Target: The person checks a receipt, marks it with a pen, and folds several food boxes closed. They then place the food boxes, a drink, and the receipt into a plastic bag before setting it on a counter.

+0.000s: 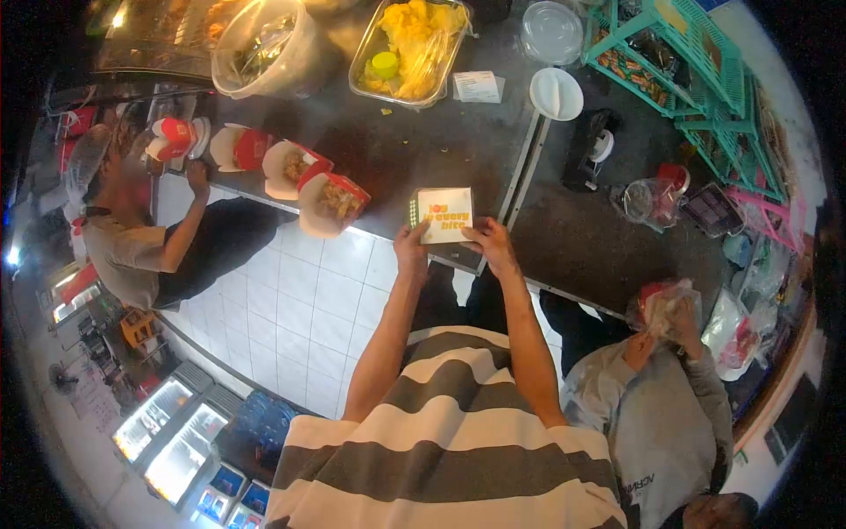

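A small white food box (pixel 447 214) with orange and yellow lettering and a checkered side sits at the counter's near edge, closed on top. My left hand (pixel 412 249) grips its near left corner. At the near right corner, my right hand (pixel 492 245) grips it too, fingers partly hidden by the box. To the left stand several open red-and-white food boxes; the nearest box (pixel 333 204) has brownish food inside, and another box (pixel 295 167) is just behind it.
On the dark counter (pixel 423 154) are a foil tray (pixel 405 53) of yellow food, a white bucket (pixel 262 53), a paper slip (pixel 478 87), a white lid (pixel 556 93) and green baskets (pixel 670 62). One co-worker (pixel 123 220) stands left; another person (pixel 661 397) at right handles a plastic bag.
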`<state>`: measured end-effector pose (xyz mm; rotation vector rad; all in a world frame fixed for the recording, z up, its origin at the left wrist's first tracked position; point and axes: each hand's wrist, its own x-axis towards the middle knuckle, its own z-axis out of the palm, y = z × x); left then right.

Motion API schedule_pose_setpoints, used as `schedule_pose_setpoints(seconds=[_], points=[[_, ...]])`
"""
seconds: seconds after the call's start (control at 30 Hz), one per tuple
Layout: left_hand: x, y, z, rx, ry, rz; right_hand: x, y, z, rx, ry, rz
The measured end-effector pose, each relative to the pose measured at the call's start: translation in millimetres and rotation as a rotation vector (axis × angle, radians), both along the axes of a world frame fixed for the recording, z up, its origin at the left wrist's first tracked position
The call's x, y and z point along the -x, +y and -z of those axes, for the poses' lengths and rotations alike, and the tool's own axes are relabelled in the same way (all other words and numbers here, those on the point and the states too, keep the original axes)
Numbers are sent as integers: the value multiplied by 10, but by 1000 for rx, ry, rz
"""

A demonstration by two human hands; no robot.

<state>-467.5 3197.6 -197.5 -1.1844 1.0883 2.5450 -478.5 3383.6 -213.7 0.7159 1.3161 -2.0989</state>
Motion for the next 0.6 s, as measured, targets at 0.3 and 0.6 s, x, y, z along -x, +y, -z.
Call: schedule_pose_setpoints(seconds=[0.3, 0.6], points=[[-90, -38, 73, 414, 50, 117, -16, -86, -80, -373, 179, -74], [-125, -180, 306, 272, 63, 213, -97, -182, 29, -538, 310, -60]])
